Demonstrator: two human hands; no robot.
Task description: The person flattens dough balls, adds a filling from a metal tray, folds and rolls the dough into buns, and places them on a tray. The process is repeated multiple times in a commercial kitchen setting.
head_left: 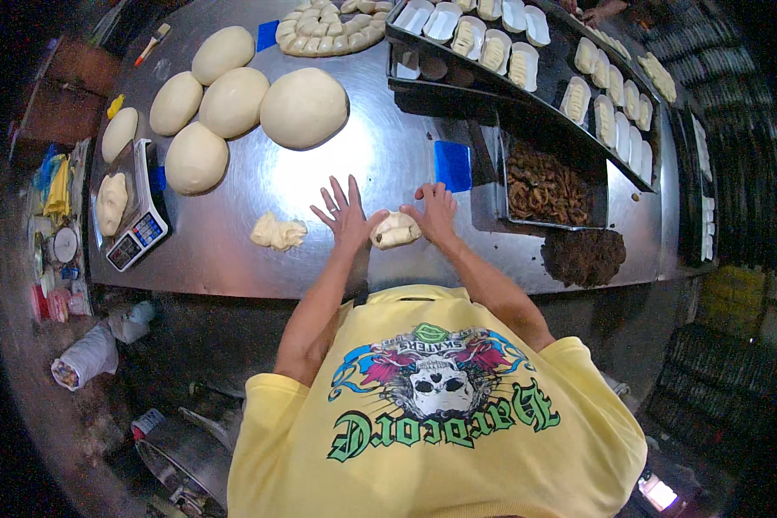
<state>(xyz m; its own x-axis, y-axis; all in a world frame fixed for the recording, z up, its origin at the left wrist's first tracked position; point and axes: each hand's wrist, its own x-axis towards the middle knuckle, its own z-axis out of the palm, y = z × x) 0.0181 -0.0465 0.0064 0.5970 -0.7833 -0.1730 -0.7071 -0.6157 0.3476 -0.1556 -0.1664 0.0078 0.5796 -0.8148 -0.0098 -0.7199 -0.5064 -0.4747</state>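
A small folded piece of dough [395,231] lies on the steel table between my hands, with a bit of dark filling showing at its edge. My left hand [348,217] is at its left side, fingers spread wide and the thumb touching the dough. On the other side is my right hand [437,211], its fingers bent but apart and its thumb reaching to the dough's upper right edge. Neither hand is wrapped round it. Left of my left hand sits a loose, uneven lump of dough [278,232].
Several large dough balls [304,109] sit at the far left, beside a digital scale [138,233] bearing dough. A metal pan of brown filling [548,186] stands right, a dark crumbly heap [584,257] before it. A black tray [483,82] holds shaped dough in white liners. A blue scraper [452,166] lies nearby.
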